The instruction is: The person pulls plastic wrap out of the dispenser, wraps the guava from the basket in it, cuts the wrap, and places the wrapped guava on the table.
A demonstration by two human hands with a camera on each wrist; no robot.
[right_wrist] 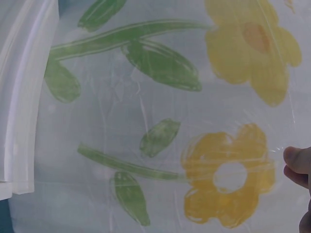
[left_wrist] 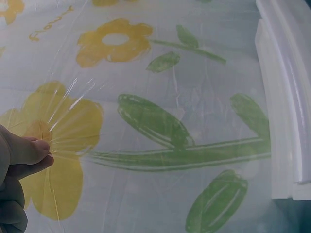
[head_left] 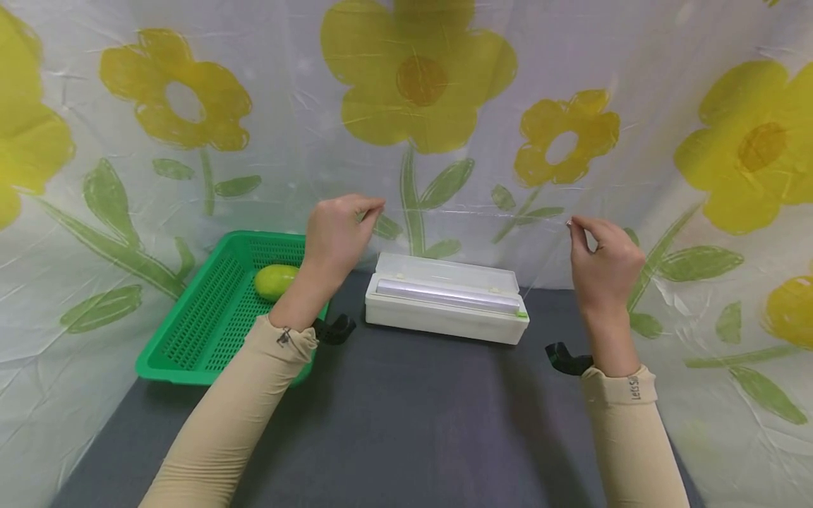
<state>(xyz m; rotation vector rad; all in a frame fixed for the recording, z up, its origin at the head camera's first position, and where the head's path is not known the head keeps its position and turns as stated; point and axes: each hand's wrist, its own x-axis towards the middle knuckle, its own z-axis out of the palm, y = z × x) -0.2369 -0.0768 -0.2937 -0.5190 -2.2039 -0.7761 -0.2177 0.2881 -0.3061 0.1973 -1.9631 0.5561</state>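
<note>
A clear sheet of plastic wrap stretches between both hands, its creases fanning out from the pinched corner in the left wrist view. My left hand pinches one side of it between thumb and index finger, raised above the table. On the other side my right hand pinches the film's opposite corner, at about the same height. Below and between the hands stands a white wrap dispenser box, its lid raised at the back. The shiny roll of film lies inside it.
A green plastic basket stands at the left, partly behind the left forearm. In it lies a yellow-green fruit. A flower-printed curtain hangs behind the dark grey table.
</note>
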